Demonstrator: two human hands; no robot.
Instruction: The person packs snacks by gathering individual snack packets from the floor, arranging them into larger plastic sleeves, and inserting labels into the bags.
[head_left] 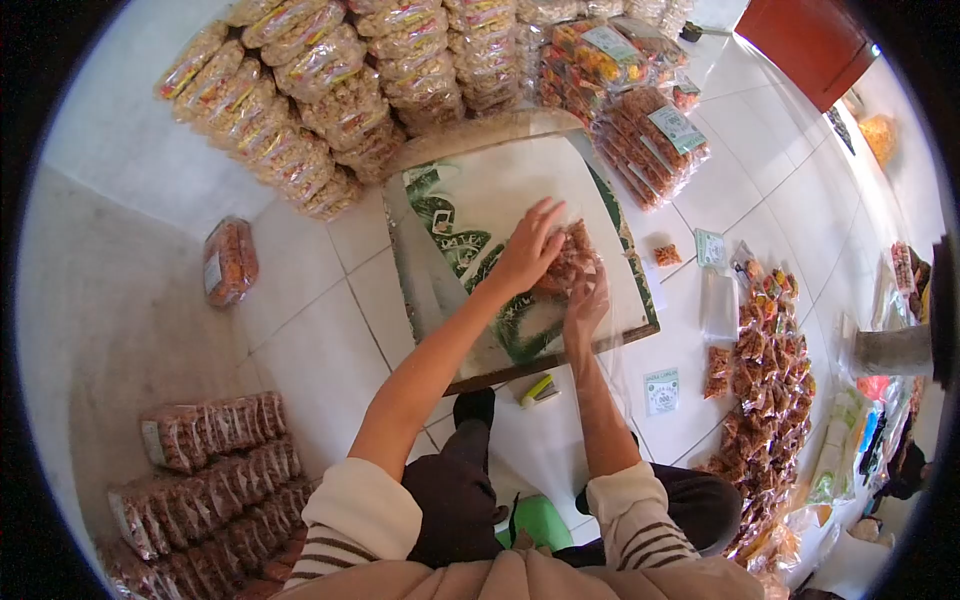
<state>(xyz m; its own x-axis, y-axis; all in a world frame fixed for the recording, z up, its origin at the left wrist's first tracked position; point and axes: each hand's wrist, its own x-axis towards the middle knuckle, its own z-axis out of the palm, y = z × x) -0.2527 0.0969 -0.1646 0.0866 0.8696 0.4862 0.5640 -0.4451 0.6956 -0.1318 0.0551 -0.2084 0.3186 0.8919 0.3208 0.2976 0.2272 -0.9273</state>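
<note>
Packets of brown snacks [574, 258] lie over the right half of a low table [430, 290] with a worn white and green printed top. My left hand [528, 250] rests against their left side, fingers stretched out and apart. At their lower edge, my right hand [586, 300] has its fingers curled round a packet. Clear plastic, apparently a large bag, covers this hand and part of the forearm. A yellow-green stapler [540, 391] sits on the floor just below the table's near edge.
Tall stacks of bagged snacks [320, 60] line the back wall. Bundled brown packs [650, 145] stand behind right. On the right lie a long pile of small packets [770, 400], clear bags [719, 305] and a printed label [661, 392]. More packs [215, 430] fill the lower left.
</note>
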